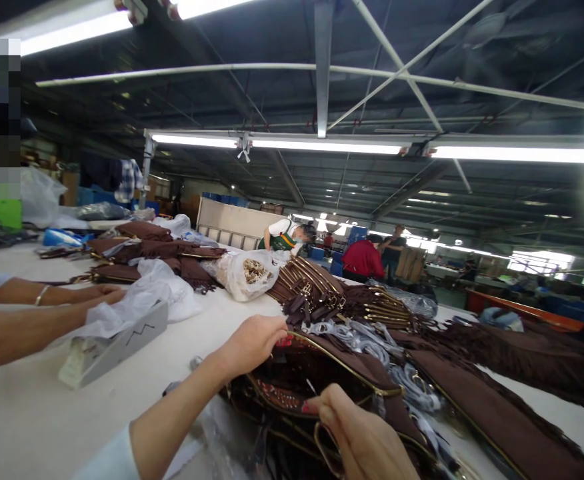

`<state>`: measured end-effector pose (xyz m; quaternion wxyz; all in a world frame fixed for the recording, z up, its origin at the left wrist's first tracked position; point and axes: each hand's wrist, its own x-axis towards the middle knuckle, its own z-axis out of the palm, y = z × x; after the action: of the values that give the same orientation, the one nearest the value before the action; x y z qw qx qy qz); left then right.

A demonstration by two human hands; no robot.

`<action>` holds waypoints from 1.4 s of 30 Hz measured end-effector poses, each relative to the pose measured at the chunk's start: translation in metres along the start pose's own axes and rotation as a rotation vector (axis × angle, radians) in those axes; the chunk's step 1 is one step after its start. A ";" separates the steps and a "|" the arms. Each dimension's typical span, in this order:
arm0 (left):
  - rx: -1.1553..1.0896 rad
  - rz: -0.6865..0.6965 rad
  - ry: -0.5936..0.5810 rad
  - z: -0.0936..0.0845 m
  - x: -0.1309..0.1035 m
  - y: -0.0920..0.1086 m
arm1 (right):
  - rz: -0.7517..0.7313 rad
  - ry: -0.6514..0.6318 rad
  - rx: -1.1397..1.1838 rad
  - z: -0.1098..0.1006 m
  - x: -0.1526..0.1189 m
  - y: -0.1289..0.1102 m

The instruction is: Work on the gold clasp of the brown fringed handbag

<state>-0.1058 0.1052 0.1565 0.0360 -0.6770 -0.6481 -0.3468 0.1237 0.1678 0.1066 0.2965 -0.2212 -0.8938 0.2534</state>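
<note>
Factory hall, dark steel roof trusses, long fluorescent tube lights (277, 142); people at work in the far background.

Long white bench (37, 413), running from the near edge away into the hall.

Left hand (255, 341): closed over the upper edge of a dark brown bag with gold trim (322, 373), gripping it at the gold rim. The bag lies at the near edge of the bench, just in front of the person.

Right hand (362, 437): fingers curled around a gold ring handle (325, 453) at the near side of the same bag, holding it.

Pile of brown straps with gold hardware (317, 290): just beyond the bag, toward the middle of the bench.

Grey-white ribbon strips (367, 337): lying across the brown pieces, beside the bag.

Long brown fringed panels (497, 413): spread along the right side of the bench.

Clear plastic bag with pale contents (245, 272): middle of the bench, near the strap pile.

White cardboard box (115, 343), tilted, with crumpled white plastic (147, 297) over it: left side of the bench.

Co-worker's forearms (27, 313), one wrist with a bracelet: at the left edge, hands touching the white plastic.

Further brown fringed bags (147, 253): far left of the bench.
</note>
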 end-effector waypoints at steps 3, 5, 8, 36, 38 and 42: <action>-0.186 -0.054 -0.013 0.007 0.001 -0.014 | -0.064 0.000 -0.060 0.018 0.032 0.010; -0.315 -0.127 -0.008 0.019 0.001 -0.029 | -0.093 -0.023 -0.009 0.032 0.046 0.013; -0.519 -0.279 0.015 0.045 -0.002 -0.055 | -0.042 -0.110 0.107 0.051 0.057 0.015; -0.625 -0.240 -0.023 0.036 -0.058 -0.054 | 0.039 -0.255 0.636 0.098 0.057 0.026; -0.593 -0.258 -0.007 0.037 -0.064 -0.053 | 0.040 -0.244 0.622 0.100 0.056 0.026; -0.524 -0.189 0.017 0.043 -0.069 -0.053 | 0.058 -0.240 0.602 0.101 0.055 0.026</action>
<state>-0.1293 0.0759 0.0667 -0.1673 -0.5970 -0.5963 -0.5098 0.0254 0.1861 0.0442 0.2339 -0.1176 -0.8007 0.5388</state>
